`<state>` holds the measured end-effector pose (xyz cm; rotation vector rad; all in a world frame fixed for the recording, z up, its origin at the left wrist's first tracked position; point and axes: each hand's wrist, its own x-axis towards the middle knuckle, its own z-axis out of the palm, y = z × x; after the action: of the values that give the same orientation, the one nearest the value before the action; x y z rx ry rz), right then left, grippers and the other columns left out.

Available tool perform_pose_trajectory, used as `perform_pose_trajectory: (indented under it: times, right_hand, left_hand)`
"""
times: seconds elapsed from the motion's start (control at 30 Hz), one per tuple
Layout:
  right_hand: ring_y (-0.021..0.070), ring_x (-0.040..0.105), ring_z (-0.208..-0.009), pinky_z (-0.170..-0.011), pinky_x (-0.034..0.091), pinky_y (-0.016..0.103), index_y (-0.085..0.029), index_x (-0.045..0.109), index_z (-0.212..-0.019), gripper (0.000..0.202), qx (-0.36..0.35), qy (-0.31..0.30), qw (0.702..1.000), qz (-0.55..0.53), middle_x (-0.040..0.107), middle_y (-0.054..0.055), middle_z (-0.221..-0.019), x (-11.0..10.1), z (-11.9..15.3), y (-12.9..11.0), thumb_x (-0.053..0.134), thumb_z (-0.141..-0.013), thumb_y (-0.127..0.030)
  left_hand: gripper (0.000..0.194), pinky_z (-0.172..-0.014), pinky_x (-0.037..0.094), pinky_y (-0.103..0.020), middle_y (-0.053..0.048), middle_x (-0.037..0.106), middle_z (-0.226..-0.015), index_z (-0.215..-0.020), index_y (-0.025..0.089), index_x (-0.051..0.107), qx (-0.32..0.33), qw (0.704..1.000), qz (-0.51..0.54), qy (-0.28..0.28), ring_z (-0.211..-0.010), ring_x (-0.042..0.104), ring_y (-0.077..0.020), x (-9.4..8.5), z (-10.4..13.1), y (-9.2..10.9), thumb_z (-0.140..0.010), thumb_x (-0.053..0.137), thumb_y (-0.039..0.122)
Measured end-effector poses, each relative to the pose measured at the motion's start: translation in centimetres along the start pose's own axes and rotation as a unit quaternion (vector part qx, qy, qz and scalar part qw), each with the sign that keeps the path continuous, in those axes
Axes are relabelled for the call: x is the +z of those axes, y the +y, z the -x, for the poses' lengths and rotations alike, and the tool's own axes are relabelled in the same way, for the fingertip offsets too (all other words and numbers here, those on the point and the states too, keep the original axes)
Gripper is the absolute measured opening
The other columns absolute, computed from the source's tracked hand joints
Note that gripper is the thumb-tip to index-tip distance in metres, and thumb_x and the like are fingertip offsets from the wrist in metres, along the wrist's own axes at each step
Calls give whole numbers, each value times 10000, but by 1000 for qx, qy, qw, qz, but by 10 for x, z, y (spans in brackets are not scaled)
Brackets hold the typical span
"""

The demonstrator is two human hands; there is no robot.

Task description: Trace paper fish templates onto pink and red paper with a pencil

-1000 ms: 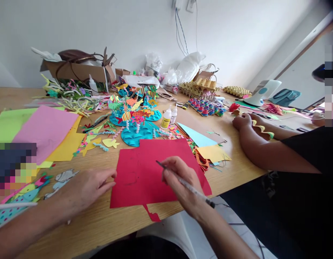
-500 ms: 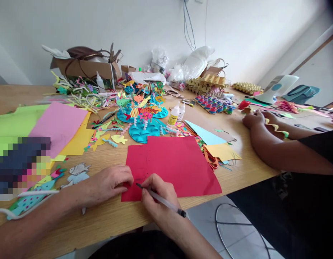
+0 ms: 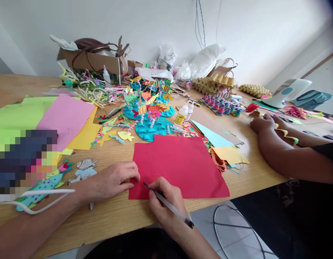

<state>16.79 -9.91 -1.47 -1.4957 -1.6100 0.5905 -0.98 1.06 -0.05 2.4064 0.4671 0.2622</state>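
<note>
A sheet of red paper (image 3: 190, 163) lies at the table's near edge, with faint pen lines and marks on its left part. My right hand (image 3: 167, 201) is closed round a pen (image 3: 170, 206) with a clear barrel and a black end cap. The pen's tip is at the paper's lower left. My left hand (image 3: 123, 180) rests with bent fingertips on the left edge of the sheet, thumb apart from the fingers, holding nothing. Left of that hand lie grey and pale blue fish cut-outs (image 3: 85, 169), partly hidden behind my forearm.
Behind the sheet stand a blue base with paper fish (image 3: 148, 129) and glue bottles (image 3: 181, 116). Pink paper (image 3: 66, 118) lies left, orange scissors (image 3: 218, 160) right. A co-worker's arms (image 3: 279, 144) rest on the table at right; painted egg cartons (image 3: 220, 105) are farther back.
The view has shifted a little, so everything sits slightly farther right. My right hand still grips the pen and has barely moved on the paper. The left hand stays at the sheet's edge.
</note>
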Motion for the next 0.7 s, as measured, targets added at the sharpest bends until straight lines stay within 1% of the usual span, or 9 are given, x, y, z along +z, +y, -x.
perform_pose_trajectory:
  times: [0.13,0.37,0.7]
  right_hand:
    - [90,454,-422,-428,324,177,-204,526,-700,105,-11,6,1000,5,502,-52,-504,2,-1,1,450,-722,-134]
    - [96,498,-450,-437,347,177,-208,540,-714,119,-18,-9,1000,14,546,-42,-530,0,-1,-1,453,-732,-128]
    - [99,494,-450,-443,349,184,-210,539,-726,122,-22,-12,999,27,539,-42,-528,2,-2,-1,450,-734,-128]
  left_hand:
    - [160,-745,378,-243,-15,561,-914,-905,193,593,-1,1000,-8,2,-843,536,-162,1,0,1,-859,473,98]
    - [165,-732,382,-249,-17,559,-906,-906,195,594,2,1000,-12,7,-832,534,-165,2,0,-1,-861,458,113]
    - [174,-730,372,-242,-15,552,-899,-907,196,593,12,1000,-15,13,-827,528,-162,4,1,-3,-873,450,103]
